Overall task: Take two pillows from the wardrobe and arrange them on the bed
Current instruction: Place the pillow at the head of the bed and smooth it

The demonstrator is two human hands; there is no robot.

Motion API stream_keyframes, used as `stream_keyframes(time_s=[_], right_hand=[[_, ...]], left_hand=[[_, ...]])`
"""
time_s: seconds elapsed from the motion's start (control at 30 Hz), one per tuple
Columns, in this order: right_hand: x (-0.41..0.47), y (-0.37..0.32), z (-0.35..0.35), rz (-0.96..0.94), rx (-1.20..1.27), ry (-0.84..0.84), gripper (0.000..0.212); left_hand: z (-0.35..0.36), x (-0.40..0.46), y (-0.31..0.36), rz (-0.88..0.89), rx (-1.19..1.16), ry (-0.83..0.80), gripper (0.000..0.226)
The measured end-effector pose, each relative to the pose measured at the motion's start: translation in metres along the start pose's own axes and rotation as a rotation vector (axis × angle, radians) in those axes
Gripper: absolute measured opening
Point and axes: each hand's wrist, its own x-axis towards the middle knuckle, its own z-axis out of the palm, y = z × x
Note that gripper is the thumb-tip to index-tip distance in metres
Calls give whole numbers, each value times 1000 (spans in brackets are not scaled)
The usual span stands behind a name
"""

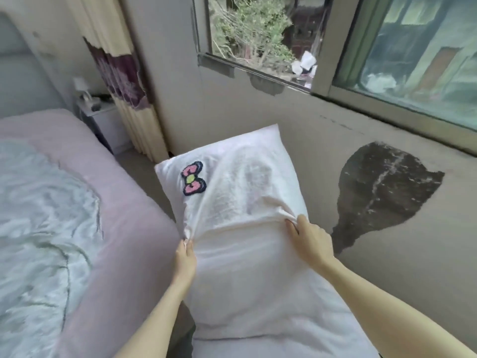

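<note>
soft daylight from the metal-framed glass window (258, 42); even brightness, faint shadows, slight overall blur, wide-angle bending at edges.

Nightstand (103, 122) beside curtain (121, 81); window (258, 34) above peeling wall patch (387, 187).

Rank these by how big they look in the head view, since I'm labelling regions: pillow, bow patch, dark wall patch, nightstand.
1. pillow, though nearness to the camera inflates it
2. dark wall patch
3. nightstand, partly hidden
4. bow patch

Matt, creased white cloth pillow (247, 202); soft pink cloth bed (124, 202).
</note>
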Motion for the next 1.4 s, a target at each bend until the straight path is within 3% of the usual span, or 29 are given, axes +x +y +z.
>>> stream_keyframes(time_s=[0.23,0.3,0.5,0.73,0.8,0.93,1.13,1.3,1.4], right_hand=[[177,-96,10,-292,28,-78,33],[219,-128,31,-351,36,-142,32],[341,-216,87,-409,23,-275,33],[481,-370,131,-422,125,-379,23],[507,-408,150,-438,116,-418,30],[559,-500,188,-567,50,-491,45],[651,-654,240,-737,34,-548,43],[735,-804,254,-893,62,-531,46],[767,-870,264,-933,59,-512,45]], left_hand=[[-15,106,39,-114,-73,349,24],[-17,141,31,-178,4,409,24],[-16,258,17,-342,52,428,27],[-95,423,52,-438,81,535,31],[-113,455,48,-482,78,559,31],[-147,522,34,-574,78,643,33],[-202,658,16,-666,41,820,34],[-275,782,37,-641,0,996,31],[-319,832,48,-663,17,986,39]])
